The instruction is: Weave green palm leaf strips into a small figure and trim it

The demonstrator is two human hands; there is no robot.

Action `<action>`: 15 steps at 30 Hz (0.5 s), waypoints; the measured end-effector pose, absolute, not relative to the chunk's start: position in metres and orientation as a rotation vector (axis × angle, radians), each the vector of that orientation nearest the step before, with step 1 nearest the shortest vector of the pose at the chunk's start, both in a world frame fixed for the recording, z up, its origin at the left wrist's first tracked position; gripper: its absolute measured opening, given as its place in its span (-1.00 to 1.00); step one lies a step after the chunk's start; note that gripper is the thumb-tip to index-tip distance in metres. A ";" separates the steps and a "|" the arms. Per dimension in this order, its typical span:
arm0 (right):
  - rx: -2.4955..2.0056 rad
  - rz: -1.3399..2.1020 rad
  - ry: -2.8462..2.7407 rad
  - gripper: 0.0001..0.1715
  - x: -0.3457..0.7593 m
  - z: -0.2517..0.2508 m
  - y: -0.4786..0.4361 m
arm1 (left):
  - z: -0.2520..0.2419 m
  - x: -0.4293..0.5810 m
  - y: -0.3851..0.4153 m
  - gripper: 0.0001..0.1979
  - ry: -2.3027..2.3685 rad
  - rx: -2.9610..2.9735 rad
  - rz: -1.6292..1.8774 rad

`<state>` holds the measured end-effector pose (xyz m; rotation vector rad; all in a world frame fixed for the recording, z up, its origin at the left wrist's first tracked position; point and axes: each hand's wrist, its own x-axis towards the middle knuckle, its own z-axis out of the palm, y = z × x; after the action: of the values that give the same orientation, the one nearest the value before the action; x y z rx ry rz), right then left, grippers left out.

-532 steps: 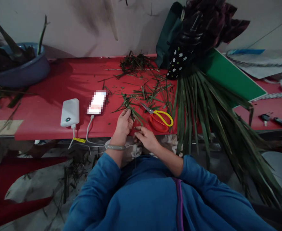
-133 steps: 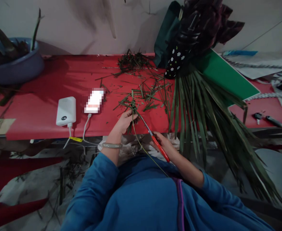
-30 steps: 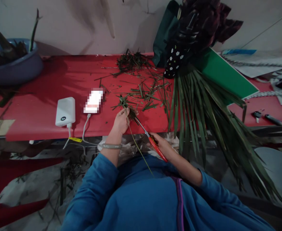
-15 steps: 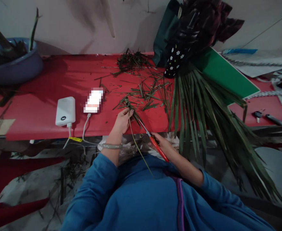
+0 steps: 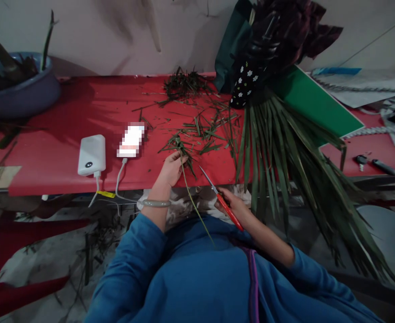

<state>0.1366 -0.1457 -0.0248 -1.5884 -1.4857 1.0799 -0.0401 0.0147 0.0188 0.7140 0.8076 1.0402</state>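
My left hand (image 5: 173,168) pinches a small woven piece of green leaf strips (image 5: 180,146) near the front edge of the red table. From it a long thin stem (image 5: 192,200) hangs down toward my lap. My right hand (image 5: 230,202) is wrapped round the red handles of a pair of scissors (image 5: 229,211). Their blades point up and left, a short way from the woven piece and apart from it. Cut leaf bits (image 5: 204,128) lie scattered just beyond my left hand.
A blue basin (image 5: 19,92) stands at the far left. A white power bank (image 5: 91,154) and a lit phone (image 5: 131,141) with cables lie left of my hands. Long palm leaves (image 5: 278,152) spread over the right side, beside a green board (image 5: 318,101). Keys (image 5: 362,161) lie farther right.
My right hand has drawn the scissors back, down and to the right, so the blade tips are now apart from the leaf strips. My left hand has hardly moved.
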 end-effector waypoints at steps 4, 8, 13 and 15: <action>-1.604 1.069 -1.478 -0.44 0.143 -0.030 -0.154 | 0.019 -0.039 0.014 -0.76 0.805 0.738 1.036; -1.656 1.074 -1.490 -0.43 0.143 -0.029 -0.158 | 0.018 -0.038 0.014 -0.78 0.824 0.733 1.049; -1.652 1.081 -1.504 -0.42 0.133 -0.017 -0.157 | 0.016 -0.038 0.016 -0.79 0.829 0.737 1.085; -1.648 1.089 -1.509 -0.42 0.131 -0.014 -0.156 | 0.015 -0.037 0.017 -0.78 0.823 0.742 1.099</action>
<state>0.1309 -0.1559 -0.0140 -1.6485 -1.5090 1.0891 -0.0370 0.0166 0.0154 0.7422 0.8231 1.0985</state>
